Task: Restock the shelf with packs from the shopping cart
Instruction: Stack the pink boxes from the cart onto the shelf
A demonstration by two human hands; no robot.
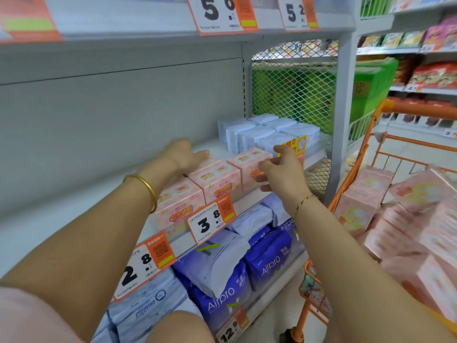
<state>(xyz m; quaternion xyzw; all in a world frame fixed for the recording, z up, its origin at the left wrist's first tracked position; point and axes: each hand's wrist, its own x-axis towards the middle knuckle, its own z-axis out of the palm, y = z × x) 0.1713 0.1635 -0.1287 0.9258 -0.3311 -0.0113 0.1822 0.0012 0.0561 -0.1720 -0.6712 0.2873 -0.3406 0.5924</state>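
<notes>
The left hand (184, 154) lies flat, fingers straight, on top of the pink packs (215, 180) lined along the shelf's (217, 147) front edge, as if steadying or squaring the row. The right hand (282, 169) is open too, fingers loosely spread at the right end of that row. Whether it actually touches the end pack is hard to tell. Neither hand grips anything.

Blue packs (267, 132) fill the back right corner of the shelf, and a price tag (210, 220) hangs from the front edge below the pink row. More pink packs lie piled in the cart (420, 110) to the right, blurred but plainly many (366, 201), so most of the restocking likely remains.

The packs look like light, film-wrapped blocks: squarish and fairly firm, though the wrap may be slick and the sides probably give under pressure. Taking one across its two broad faces, thumb opposite fingers, should hold it well. Pushing on the flat ends should slide it flush with its neighbours.
</notes>
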